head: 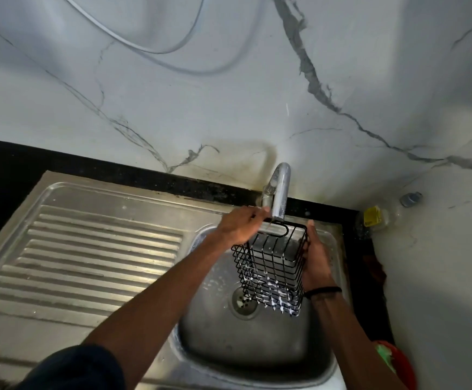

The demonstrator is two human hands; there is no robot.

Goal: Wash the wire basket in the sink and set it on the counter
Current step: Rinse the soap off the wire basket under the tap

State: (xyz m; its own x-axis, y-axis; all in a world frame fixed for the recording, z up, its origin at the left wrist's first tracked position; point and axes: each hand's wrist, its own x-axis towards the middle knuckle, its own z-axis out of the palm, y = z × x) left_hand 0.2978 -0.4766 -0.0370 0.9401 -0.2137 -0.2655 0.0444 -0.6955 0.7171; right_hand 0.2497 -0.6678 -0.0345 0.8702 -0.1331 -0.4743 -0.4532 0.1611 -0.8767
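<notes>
A black wire basket hangs tilted over the steel sink bowl, right under the tap spout. White suds cling to its lower wires. My right hand grips the basket's right side. My left hand reaches across the basket's upper rim toward the tap's base, fingers curled; whether it touches the tap or the rim I cannot tell. No running water shows.
A ribbed steel drainboard lies left of the bowl, bordered by black counter. A clear bottle with a yellow label lies at the back right. A red bowl with a green scrubber sits at the lower right. A marble wall stands behind.
</notes>
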